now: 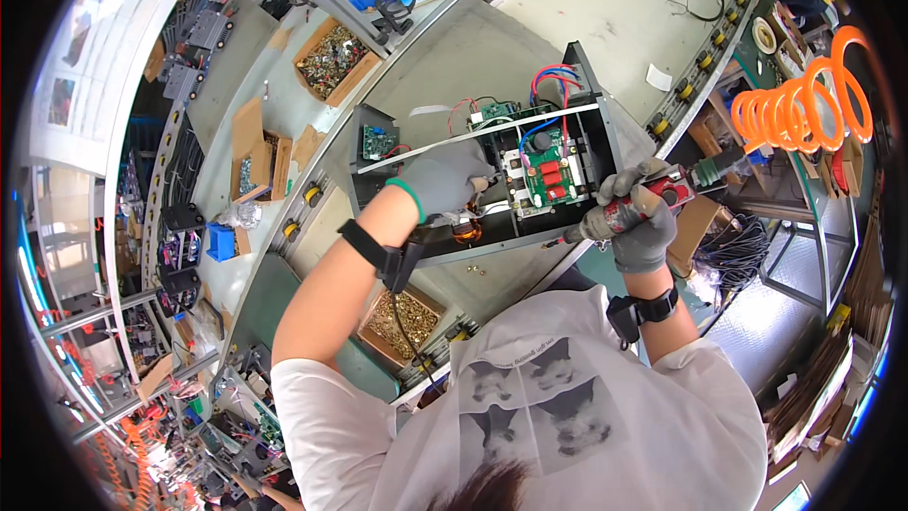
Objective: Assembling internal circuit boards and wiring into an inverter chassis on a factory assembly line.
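Observation:
An open black metal chassis (492, 248) lies before me with electronics inside. Within it is a green circuit board (570, 167) with red blocks and a round dark capacitor, and red and blue wires rise near its far end. A copper-wound coil (465, 230) sits by the near wall. My left hand (443, 180), in a grey glove, reaches into the chassis beside the board; its fingers curl together at small parts, and what they pinch is hidden. My gloved right hand (646, 227) is wrapped round a red and grey air screwdriver (653, 201), whose tip points left near the chassis's near edge.
A coiled orange air hose (799, 106) hangs at the right. Cardboard boxes of small metal parts stand at the far left (333, 61) and near my left forearm (402, 324). A blue bin (221, 241) is farther left. Yellow-and-black rollers (659, 123) line the worktable's edge.

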The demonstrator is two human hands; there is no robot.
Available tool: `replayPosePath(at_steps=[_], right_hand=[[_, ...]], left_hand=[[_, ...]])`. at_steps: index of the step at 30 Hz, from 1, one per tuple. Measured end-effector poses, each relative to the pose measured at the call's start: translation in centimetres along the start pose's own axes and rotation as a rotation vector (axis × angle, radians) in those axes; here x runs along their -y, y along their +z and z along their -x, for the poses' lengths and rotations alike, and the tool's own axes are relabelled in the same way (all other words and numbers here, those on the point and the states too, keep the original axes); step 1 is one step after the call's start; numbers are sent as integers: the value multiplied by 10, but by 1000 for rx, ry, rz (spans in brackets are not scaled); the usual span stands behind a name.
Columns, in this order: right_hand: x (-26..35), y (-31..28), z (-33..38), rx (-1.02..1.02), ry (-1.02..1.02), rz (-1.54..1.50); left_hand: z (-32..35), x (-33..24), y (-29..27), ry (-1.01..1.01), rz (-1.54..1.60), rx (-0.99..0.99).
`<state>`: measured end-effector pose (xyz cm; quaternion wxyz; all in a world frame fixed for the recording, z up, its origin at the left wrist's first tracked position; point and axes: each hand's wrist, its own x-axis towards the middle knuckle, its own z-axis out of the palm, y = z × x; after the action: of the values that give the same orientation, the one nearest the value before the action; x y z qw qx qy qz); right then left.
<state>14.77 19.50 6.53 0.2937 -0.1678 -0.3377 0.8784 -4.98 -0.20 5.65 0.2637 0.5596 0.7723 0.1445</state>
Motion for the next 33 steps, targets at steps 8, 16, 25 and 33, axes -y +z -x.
replayPosePath(at_steps=[8, 16, 25, 33], right_hand=[[4, -18, -9, -108, 83, 2], [2, -29, -13, -107, 64, 23], [-4, -43, -22, -168, 152, -87], [-5, -43, -29, -50, 138, -104]], left_hand=[[-11, 11, -20, -166, 421, 353], [-29, -12, 0, -194, 5, 578], [-47, 1, 35, -762, 24, 169], [-38, 4, 63, -725, 200, -212]])
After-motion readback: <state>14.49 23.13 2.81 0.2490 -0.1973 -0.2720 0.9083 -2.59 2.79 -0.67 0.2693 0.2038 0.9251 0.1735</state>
